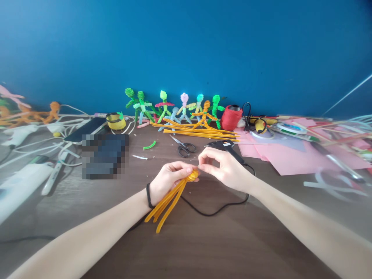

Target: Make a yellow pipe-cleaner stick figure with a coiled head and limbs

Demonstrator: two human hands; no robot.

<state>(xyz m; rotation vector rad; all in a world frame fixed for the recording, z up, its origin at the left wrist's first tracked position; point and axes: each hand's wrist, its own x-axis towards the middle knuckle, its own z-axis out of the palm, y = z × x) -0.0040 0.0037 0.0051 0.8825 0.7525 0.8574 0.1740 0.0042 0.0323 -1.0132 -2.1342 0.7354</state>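
My left hand (pixel 171 176) grips a bundle of orange-yellow pipe cleaners (pixel 171 199), pinched between thumb and fingers. At its upper end the bundle has a rounded, coiled knob (pixel 192 175); several loose strands trail down toward me. Just right of the knob, my right hand (pixel 217 166) is closed in a pinch, thumb and index fingertips meeting. Whether a thin strand lies between those fingertips is too small to tell. Behind the right hand rests a black glue gun (pixel 222 145), partly covered by it. Black-handled scissors (pixel 183 148) lie beyond the left hand.
Pipe-cleaner figures (pixel 163 102) lean along the blue wall, with loose orange pipe cleaners (pixel 200 131) before them. A red roll (pixel 231 117) and pink sheets (pixel 285 155) are at right. A black cord (pixel 215 213) crosses beneath my hands. A phone (pixel 85 130) and white cables lie left.
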